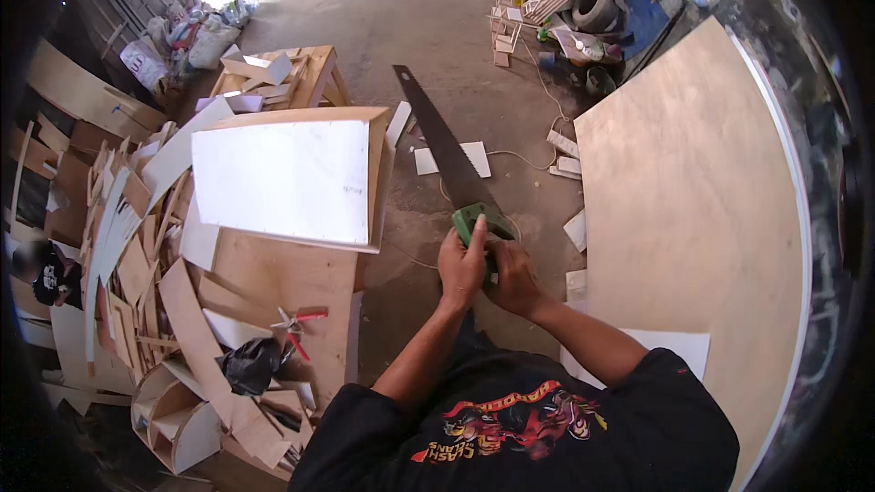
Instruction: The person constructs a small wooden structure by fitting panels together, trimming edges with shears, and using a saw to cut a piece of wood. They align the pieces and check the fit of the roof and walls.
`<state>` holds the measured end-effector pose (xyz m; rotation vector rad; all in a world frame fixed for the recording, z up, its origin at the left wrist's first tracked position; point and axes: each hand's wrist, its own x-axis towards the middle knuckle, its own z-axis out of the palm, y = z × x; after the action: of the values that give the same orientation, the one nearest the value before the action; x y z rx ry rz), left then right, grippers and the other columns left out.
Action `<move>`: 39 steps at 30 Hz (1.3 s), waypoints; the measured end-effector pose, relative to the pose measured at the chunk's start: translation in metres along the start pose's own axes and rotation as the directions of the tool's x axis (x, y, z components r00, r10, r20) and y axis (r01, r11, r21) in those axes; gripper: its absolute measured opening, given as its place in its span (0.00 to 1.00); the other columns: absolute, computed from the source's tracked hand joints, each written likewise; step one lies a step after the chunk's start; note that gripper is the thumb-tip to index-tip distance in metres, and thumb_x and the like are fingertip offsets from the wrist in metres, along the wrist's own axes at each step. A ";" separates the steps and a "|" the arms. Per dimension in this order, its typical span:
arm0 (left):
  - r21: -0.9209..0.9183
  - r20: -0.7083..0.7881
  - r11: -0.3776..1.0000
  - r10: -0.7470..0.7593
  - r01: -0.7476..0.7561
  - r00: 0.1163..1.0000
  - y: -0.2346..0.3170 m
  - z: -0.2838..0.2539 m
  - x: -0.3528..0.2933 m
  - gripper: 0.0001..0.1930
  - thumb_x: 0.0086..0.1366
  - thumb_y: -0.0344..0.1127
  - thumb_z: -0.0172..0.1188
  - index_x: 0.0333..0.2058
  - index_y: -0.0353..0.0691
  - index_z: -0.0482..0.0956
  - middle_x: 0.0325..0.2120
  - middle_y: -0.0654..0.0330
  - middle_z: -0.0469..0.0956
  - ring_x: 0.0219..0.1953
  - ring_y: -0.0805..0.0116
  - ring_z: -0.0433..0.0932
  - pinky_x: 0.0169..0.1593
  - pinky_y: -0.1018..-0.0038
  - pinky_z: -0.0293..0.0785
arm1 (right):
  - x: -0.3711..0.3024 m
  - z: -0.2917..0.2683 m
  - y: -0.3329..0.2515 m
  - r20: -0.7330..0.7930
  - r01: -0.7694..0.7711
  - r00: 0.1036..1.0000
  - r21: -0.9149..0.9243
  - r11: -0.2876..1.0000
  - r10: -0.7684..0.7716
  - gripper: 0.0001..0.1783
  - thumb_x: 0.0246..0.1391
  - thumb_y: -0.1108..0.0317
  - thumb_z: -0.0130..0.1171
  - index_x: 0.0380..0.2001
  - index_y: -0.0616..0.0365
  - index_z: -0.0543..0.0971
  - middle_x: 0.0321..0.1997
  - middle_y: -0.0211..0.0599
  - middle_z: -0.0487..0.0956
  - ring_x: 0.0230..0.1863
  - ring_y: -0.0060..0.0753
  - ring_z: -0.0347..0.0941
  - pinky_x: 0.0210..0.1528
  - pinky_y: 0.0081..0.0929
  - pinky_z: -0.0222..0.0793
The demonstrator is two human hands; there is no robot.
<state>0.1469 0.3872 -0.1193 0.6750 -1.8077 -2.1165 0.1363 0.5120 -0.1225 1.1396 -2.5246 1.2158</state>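
A hand saw [440, 138] with a dark toothed blade and a green handle [488, 218] is held out in front of me, its tip pointing forward and a little left. My left hand [462, 261] is closed on the left side of the handle, thumb laid along it. Around the handle's right side my right hand [513, 279] is closed too, its fingers partly hidden. The blade is in the air, apart from any board. To its left a white-topped wooden box [281, 180] sits on a plywood worktable [314, 284].
Red-handled pliers [297, 332] and a black plastic bag [251, 365] lie on the worktable. Wood offcuts [137, 255] pile up at the left, where another person [56, 275] is partly visible. A large plywood sheet [693, 219] stands at the right. A cord [524, 160] crosses the floor.
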 end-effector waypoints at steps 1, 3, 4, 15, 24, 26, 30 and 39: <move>0.130 0.075 0.983 0.119 -0.128 0.990 -0.004 0.008 0.014 0.21 0.72 0.50 0.58 0.36 0.32 0.81 0.33 0.51 0.80 0.34 0.58 0.80 0.39 0.63 0.73 | 0.010 0.001 0.018 -0.029 -0.036 0.999 -0.047 0.998 0.035 0.27 0.46 0.72 0.64 0.52 0.66 0.72 0.45 0.56 0.76 0.47 0.63 0.73 0.52 0.50 0.69; 0.194 0.146 0.973 0.099 -0.127 0.984 -0.007 0.024 0.045 0.21 0.73 0.50 0.57 0.39 0.32 0.81 0.35 0.49 0.79 0.38 0.55 0.79 0.43 0.63 0.72 | 0.041 0.001 0.054 -0.070 -0.033 0.997 0.054 0.998 0.037 0.22 0.47 0.72 0.64 0.47 0.64 0.74 0.41 0.55 0.77 0.43 0.62 0.74 0.48 0.49 0.70; 0.260 0.223 0.955 0.085 -0.143 0.971 -0.008 0.028 0.061 0.21 0.74 0.50 0.55 0.41 0.32 0.81 0.38 0.47 0.78 0.42 0.52 0.79 0.46 0.63 0.72 | 0.056 0.001 0.069 -0.125 -0.020 0.991 0.156 0.988 0.040 0.17 0.48 0.73 0.63 0.43 0.63 0.76 0.37 0.54 0.78 0.39 0.61 0.75 0.43 0.49 0.71; -0.567 -0.329 0.741 -0.604 0.359 0.726 -0.167 -0.051 0.222 0.35 0.68 0.60 0.60 0.61 0.37 0.70 0.46 0.54 0.77 0.44 0.59 0.76 0.55 0.65 0.72 | 0.179 0.021 0.203 0.046 -0.313 0.950 0.106 0.944 0.309 0.15 0.56 0.63 0.68 0.28 0.59 0.73 0.23 0.51 0.74 0.26 0.58 0.74 0.29 0.47 0.67; -0.768 -0.637 0.517 -0.553 -0.379 0.537 -0.220 -0.067 0.257 0.34 0.72 0.61 0.53 0.65 0.41 0.64 0.61 0.52 0.67 0.55 0.57 0.72 0.53 0.58 0.77 | 0.297 0.108 0.318 0.353 -0.232 0.932 0.388 0.892 0.089 0.12 0.58 0.62 0.66 0.33 0.58 0.76 0.26 0.51 0.77 0.28 0.58 0.77 0.29 0.46 0.68; -0.713 -0.700 0.545 -0.518 -0.441 0.491 -0.211 -0.063 0.270 0.32 0.74 0.59 0.51 0.64 0.41 0.65 0.62 0.52 0.68 0.56 0.57 0.73 0.55 0.57 0.76 | 0.326 0.126 0.333 0.410 -0.230 0.911 0.419 0.879 0.043 0.12 0.59 0.61 0.66 0.34 0.58 0.77 0.26 0.51 0.78 0.29 0.58 0.78 0.30 0.47 0.69; -0.612 -0.779 0.549 -0.540 -0.569 0.317 -0.208 -0.056 0.282 0.31 0.73 0.59 0.51 0.66 0.44 0.66 0.61 0.54 0.73 0.59 0.52 0.75 0.59 0.59 0.75 | 0.363 0.163 0.343 0.479 -0.220 0.877 0.470 0.854 -0.038 0.13 0.60 0.60 0.65 0.37 0.58 0.78 0.28 0.51 0.80 0.32 0.58 0.79 0.32 0.47 0.71; -0.438 -0.886 0.607 -0.417 -0.663 0.203 -0.255 -0.086 0.242 0.27 0.74 0.53 0.51 0.62 0.39 0.68 0.58 0.50 0.73 0.60 0.50 0.73 0.60 0.55 0.75 | 0.384 0.271 0.289 0.478 -0.259 0.878 0.507 0.822 -0.018 0.11 0.59 0.62 0.65 0.40 0.56 0.81 0.34 0.50 0.82 0.36 0.59 0.79 0.36 0.48 0.73</move>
<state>0.0076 0.2403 -0.4196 1.1069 -0.0490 -1.3240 -0.2757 0.2101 -0.3321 1.5680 -2.6724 2.0395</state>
